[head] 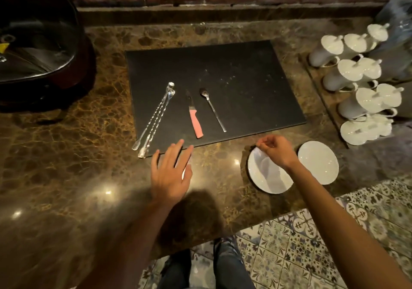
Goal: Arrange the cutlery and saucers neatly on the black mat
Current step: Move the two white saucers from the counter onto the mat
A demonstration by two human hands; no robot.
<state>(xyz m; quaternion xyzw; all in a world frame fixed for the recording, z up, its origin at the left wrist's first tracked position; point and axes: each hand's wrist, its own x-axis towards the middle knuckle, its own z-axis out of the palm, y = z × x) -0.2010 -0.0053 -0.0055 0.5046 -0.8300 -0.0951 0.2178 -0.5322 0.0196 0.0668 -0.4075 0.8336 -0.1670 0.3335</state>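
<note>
I can read no brand, label or writing on anything here. My left hand (pixel 170 172) hovers flat over the brown marble counter (pixel 66 155) just near of the black mat (pixel 234 83), fingers spread apart and straight, gripping nothing; I cannot tell whether the palm touches the stone. My right hand (pixel 275 149) is curled over the far edge of the left saucer (pixel 263 172), thumb and fingertips pinched together at its rim, though blur keeps me from saying whether they truly grip it.

I count two white saucers, both on the counter off the mat's near right corner: the one under my hand and the right saucer (pixel 318 162) just beside it, apart from it.

On the mat's left half lie four pieces of cutlery. Two long twisted bar spoons (pixel 153 119) lie side by side at the left, their near ends hanging past the mat edge onto the counter. Right of them is one pink-handled knife (pixel 194 117), then one small spoon (pixel 213 109).

White lidded pots (pixel 352 74) stand clustered at the far right; a black bag (pixel 38 43) sits far left.
</note>
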